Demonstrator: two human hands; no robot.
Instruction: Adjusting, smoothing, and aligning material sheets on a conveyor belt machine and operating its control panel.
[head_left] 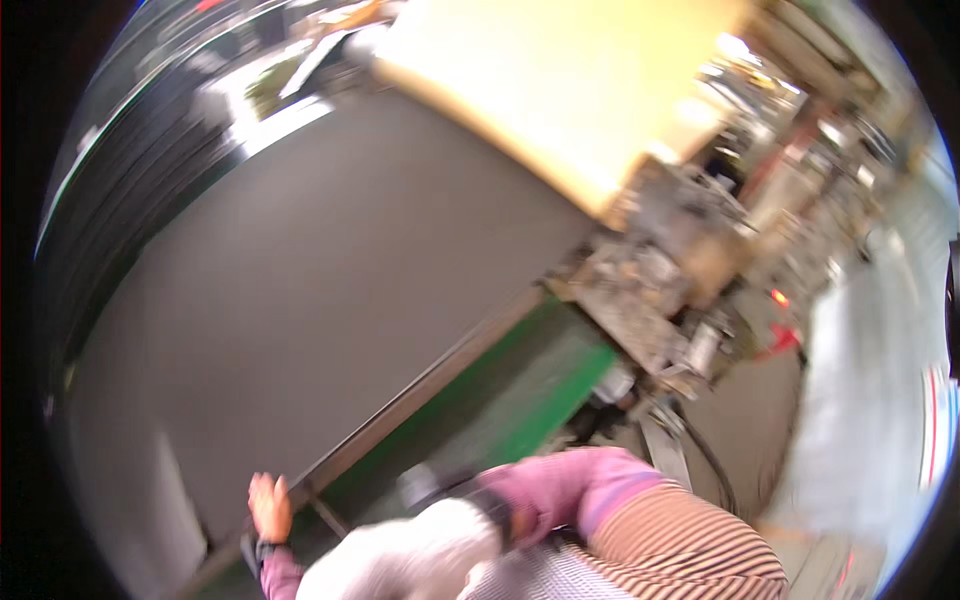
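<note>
My left hand [270,508], bare with a dark band at the wrist, has its fingers stretched out near the edge of a wide dark grey belt-like surface [300,270]. It holds nothing that I can see, and whether it touches the edge is unclear. From the lower right comes my right arm [575,488] in a purple and striped sleeve. Its far end meets a bulky, blurred white shape [410,560], perhaps a glove or cloth. The fingers of my right hand cannot be made out there. Motion smears the whole picture.
A pale yellow sheet or panel [540,90] covers the far end of the grey surface. Green framing [500,390] runs along its near side. Greasy machine parts [660,270] stand to the right, with a dark hose [705,455] below. Dark stacked layers [140,190] line the left.
</note>
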